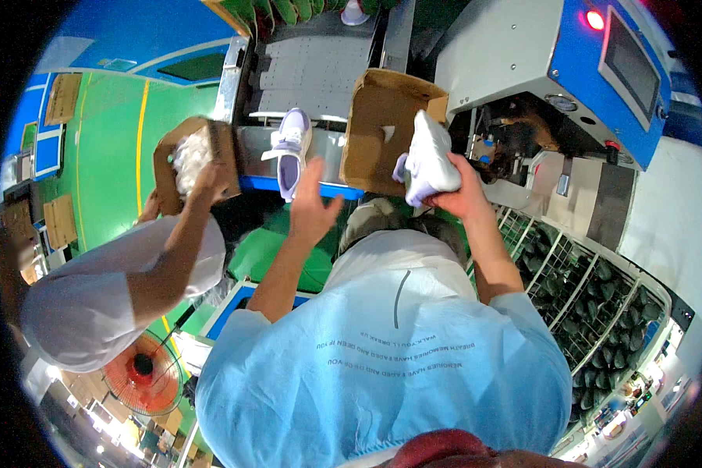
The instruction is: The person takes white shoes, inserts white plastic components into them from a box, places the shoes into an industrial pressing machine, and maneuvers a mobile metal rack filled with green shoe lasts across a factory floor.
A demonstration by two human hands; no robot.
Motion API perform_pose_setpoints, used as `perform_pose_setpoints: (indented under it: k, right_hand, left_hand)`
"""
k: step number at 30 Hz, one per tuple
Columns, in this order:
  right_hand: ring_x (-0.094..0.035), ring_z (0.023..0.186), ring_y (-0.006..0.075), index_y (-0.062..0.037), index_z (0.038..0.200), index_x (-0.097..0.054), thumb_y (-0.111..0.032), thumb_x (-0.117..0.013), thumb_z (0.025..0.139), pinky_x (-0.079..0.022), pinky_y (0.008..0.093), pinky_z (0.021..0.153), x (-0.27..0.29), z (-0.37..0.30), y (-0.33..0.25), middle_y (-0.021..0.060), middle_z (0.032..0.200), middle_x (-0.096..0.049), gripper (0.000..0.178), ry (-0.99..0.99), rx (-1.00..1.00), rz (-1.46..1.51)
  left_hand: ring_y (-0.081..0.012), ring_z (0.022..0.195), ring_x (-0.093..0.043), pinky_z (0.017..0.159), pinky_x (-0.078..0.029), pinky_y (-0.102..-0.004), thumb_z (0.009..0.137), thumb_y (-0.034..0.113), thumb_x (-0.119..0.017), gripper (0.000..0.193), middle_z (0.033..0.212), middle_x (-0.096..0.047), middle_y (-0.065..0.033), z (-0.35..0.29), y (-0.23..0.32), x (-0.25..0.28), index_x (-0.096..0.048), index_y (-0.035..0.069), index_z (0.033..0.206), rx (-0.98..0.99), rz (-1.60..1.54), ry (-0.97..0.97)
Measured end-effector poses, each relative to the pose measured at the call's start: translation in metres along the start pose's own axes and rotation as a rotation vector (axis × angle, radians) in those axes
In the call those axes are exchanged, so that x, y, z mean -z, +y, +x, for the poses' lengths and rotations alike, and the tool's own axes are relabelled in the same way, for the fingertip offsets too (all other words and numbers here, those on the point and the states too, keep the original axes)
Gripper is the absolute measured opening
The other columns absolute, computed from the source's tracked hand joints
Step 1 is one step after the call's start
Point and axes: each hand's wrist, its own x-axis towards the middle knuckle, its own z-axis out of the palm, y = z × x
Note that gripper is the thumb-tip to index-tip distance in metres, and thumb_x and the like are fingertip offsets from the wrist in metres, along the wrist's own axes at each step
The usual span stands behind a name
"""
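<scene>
My right hand [462, 195] grips a white and lilac sneaker [430, 160], held sole-outward in front of an open brown cardboard box [378, 129]. My left hand [312, 199] is spread open, its fingertips just below and to the right of a second white and lilac sneaker [290, 147]. That sneaker lies at the near end of a grey conveyor [312, 74], hanging over its blue edge. I cannot tell whether the fingers touch it.
On the left a co-worker in a white shirt [93, 300] holds a small cardboard box [189, 160] stuffed with white paper. A grey and blue machine [538, 70] with a red lamp stands at the right. Below it is a wire rack [593, 296] of dark shoe lasts. An orange fan [143, 373] sits lower left.
</scene>
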Motion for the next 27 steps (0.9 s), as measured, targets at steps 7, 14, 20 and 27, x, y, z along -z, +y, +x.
perform_pose_setpoints:
  k: [7,14,20,27]
  right_hand:
    - [-0.070,0.083,0.0445,0.0012,0.138,-0.052,-0.042,-0.057,0.097,-0.061,0.0372,0.053,0.077,-0.072,0.012,0.0350,0.116,-0.063,0.060,-0.575,-0.237,0.324]
    - [-0.073,0.080,0.0259,0.0069,0.124,-0.061,-0.038,-0.065,0.099,-0.058,0.0297,0.058,0.087,-0.169,-0.026,0.0251,0.101,-0.071,0.052,-0.459,0.207,-0.384]
    - [-0.042,0.141,0.0255,-0.0037,0.162,-0.016,-0.028,-0.095,0.067,-0.032,0.0404,0.116,0.099,-0.193,-0.062,0.0157,0.157,-0.038,0.126,-0.349,1.385,-0.874]
    - [-0.070,0.097,0.0307,0.0018,0.137,-0.050,-0.021,-0.067,0.085,-0.058,0.0404,0.087,0.154,-0.168,-0.068,0.0174,0.115,-0.068,0.059,-0.451,0.298,-0.024]
  left_hand:
    - [-0.0386,0.142,-0.044,0.117,-0.037,-0.0452,0.069,0.011,-0.086,0.089,0.151,-0.048,-0.0201,0.076,0.114,-0.044,-0.044,0.004,0.147,-0.720,-0.401,-0.414]
    - [-0.0233,0.124,-0.060,0.106,-0.046,-0.0399,0.068,0.013,-0.092,0.084,0.136,-0.063,-0.0113,0.067,0.197,-0.043,-0.053,0.003,0.142,-0.207,-0.593,-0.704]
    - [-0.0177,0.109,-0.063,0.100,-0.048,-0.0349,0.071,0.011,-0.088,0.069,0.117,-0.068,-0.0049,0.052,0.262,-0.060,-0.059,0.001,0.133,-0.003,-1.139,-0.708]
    - [-0.0170,0.099,-0.065,0.089,-0.052,-0.0320,0.070,0.040,-0.092,0.076,0.109,-0.070,-0.0086,0.060,0.245,-0.104,-0.063,-0.008,0.122,0.178,-0.814,-1.186]
